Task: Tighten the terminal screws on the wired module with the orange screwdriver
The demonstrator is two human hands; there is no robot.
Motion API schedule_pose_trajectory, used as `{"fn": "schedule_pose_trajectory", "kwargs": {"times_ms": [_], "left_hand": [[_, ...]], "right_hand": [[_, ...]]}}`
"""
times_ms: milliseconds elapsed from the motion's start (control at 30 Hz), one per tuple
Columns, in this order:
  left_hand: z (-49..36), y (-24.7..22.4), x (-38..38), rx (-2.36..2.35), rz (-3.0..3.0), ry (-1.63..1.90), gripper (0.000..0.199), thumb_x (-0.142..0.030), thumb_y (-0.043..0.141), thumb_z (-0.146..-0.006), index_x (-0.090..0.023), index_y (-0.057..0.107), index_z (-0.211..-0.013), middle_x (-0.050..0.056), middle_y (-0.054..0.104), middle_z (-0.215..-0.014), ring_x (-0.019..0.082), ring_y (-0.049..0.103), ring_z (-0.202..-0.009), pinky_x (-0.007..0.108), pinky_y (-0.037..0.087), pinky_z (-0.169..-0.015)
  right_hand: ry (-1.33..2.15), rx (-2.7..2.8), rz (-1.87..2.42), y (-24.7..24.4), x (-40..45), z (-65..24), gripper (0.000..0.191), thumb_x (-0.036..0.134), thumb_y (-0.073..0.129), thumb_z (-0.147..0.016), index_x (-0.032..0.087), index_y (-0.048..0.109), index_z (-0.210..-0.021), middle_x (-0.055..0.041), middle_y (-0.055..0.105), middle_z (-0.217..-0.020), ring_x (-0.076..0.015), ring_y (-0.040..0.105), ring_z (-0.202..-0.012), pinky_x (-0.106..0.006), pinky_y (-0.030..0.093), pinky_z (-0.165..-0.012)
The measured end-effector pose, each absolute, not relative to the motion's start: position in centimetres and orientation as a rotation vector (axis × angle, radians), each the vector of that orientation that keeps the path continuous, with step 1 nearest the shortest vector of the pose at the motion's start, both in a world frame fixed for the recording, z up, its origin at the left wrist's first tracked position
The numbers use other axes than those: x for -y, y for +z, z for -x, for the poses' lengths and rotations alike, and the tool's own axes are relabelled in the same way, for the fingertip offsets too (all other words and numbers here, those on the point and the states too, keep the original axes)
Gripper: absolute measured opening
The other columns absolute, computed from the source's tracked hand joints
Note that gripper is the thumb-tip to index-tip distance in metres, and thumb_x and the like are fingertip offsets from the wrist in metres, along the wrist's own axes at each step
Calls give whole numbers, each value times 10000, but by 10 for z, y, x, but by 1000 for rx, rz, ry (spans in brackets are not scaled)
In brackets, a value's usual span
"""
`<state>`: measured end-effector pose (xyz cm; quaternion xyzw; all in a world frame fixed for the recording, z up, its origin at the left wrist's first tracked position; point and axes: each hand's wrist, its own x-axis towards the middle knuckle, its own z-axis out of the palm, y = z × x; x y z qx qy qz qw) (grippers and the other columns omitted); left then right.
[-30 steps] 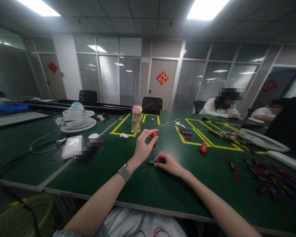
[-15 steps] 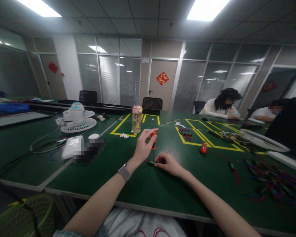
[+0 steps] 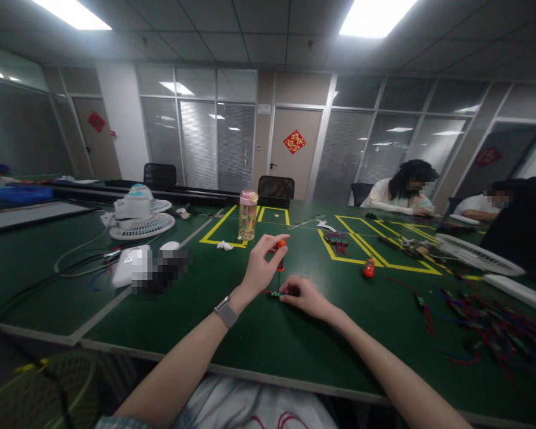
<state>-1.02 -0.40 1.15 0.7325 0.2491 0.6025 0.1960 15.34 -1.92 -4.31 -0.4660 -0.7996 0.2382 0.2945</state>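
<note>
Two hands of mine work in from the near edge of the bench (image 3: 259, 339). The circuit board (image 3: 274, 294) looks light, stiff and fragile, so I'd take its edges; it reaches left from the fingertips of my right hand (image 3: 306, 296), which pinch its end. Above, my left hand (image 3: 259, 265) grips the upright screwdriver (image 3: 281, 268) by its handle.

Above the small green circuit board (image 3: 275, 294), the left grip (image 3: 264, 259) now sits slightly farther right than half a second ago, and the upright screwdriver (image 3: 280, 269) leans its orange top a little more rightward over that board.
</note>
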Motion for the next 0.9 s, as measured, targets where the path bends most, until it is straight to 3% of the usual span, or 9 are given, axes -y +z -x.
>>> {"fn": "schedule_pose_trajectory", "kwargs": {"times_ms": [167, 433, 667, 900], "left_hand": [[11, 10, 3, -612, -1980, 1636, 338, -247, 397, -938, -226, 550, -1239, 63, 622, -1098, 162, 602, -972, 296, 480, -862], [10, 12, 4, -735, -2019, 1775, 202, -292, 593, -841, -205, 656, -1012, 31, 579, -896, 134, 568, -816, 230, 481, -708], [12, 11, 4, -678, -2048, 1699, 307, -233, 399, -943, -221, 584, -1188, 43, 609, -999, 141, 576, -907, 271, 457, -816], [10, 11, 4, -731, -2041, 1856, 157, -253, 602, -835, -203, 662, -971, 18, 547, -859, 123, 550, -786, 223, 459, -689]], "right_hand": [[635, 2127, 1240, -43, 19, -154, 84, 155, 667, -729, 154, 668, -813, -8, 608, -753, -129, 548, -684, -241, 435, -639], [653, 2123, 1251, -43, 19, -154, 87, 155, 667, -729, 151, 668, -817, -9, 603, -754, -131, 545, -685, -246, 435, -642], [655, 2126, 1256, -40, 21, -153, 86, 146, 664, -730, 145, 663, -816, -7, 596, -749, -124, 536, -673, -238, 429, -634], [655, 2125, 1248, -44, 18, -154, 97, 166, 669, -730, 154, 667, -827, -7, 600, -747, -127, 538, -681, -236, 426, -632]]}}
